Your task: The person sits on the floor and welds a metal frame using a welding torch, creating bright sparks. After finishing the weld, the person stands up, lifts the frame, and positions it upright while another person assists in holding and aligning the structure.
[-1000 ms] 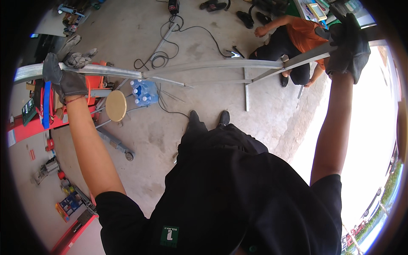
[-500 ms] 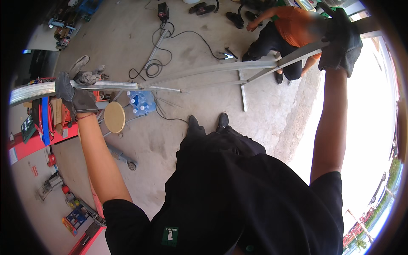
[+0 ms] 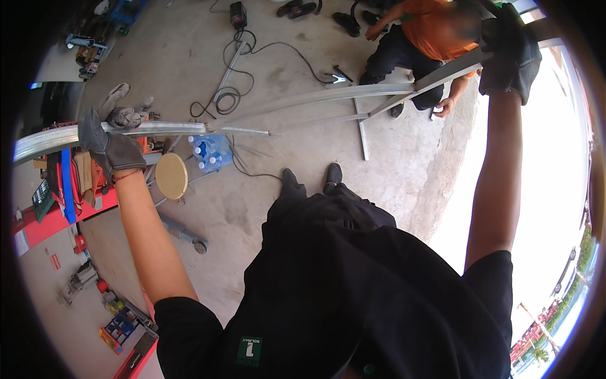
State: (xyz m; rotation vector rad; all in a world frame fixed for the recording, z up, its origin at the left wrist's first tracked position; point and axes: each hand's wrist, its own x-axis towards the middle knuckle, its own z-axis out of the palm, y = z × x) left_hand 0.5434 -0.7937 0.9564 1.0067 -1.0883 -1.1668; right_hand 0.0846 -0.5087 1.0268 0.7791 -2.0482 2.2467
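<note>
In a dark work glove, my left hand [image 3: 112,144] is closed round a silvery metal tube [image 3: 167,128] at the left. My right hand [image 3: 510,60], gloved too, grips a grey metal bar [image 3: 451,74] at the upper right. The bar meets a long thin metal rail [image 3: 322,96] that runs across in front of me. A shorter rail lies below it and also meets the bar. Whether the left tube joins these rails cannot be made out. A crumpled pair of grey gloves [image 3: 126,117] rests just beyond my left hand.
A person in an orange shirt [image 3: 432,30] crouches beyond the bar, close to my right hand. A black cable [image 3: 230,101] loops over the floor from a small dark machine [image 3: 237,16]. Bottles [image 3: 211,153], a round stool [image 3: 171,175] and a red workbench [image 3: 101,203] stand left.
My right hand and the bar have shifted slightly up and right in view. The crouching person's head and lower hand have moved. Both my hands keep their grip.
</note>
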